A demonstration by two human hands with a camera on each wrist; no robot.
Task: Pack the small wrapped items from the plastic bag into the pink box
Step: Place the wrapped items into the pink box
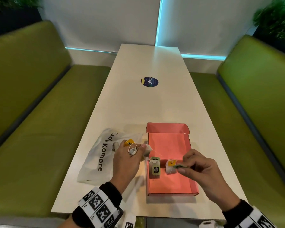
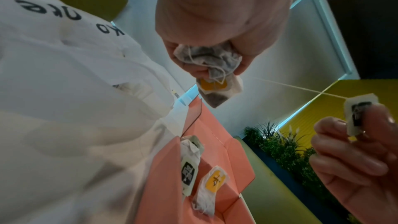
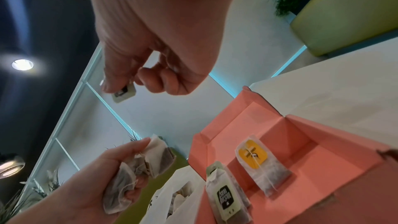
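An open pink box (image 1: 186, 140) lies on the white table, with two tea bags inside: one with a green-and-black tag (image 1: 155, 169) (image 3: 226, 195) and one with a yellow tag (image 1: 171, 165) (image 3: 256, 157). My left hand (image 1: 132, 152) hovers by the box's left wall and grips a bunch of tea bags (image 2: 213, 64) (image 3: 137, 163). My right hand (image 1: 186, 168) is above the box and pinches a small paper tag (image 1: 181, 166) (image 3: 124, 93) (image 2: 357, 113); its string (image 2: 301, 88) runs taut to the left hand's bunch. The white plastic bag (image 1: 95, 155) lies left of the box.
Green bench seats (image 1: 39, 129) flank the long white table (image 1: 148, 106) on both sides. A round dark sticker (image 1: 149, 81) sits mid-table. More tea bags (image 3: 178, 197) show through the plastic bag. Plants stand in the far corners.
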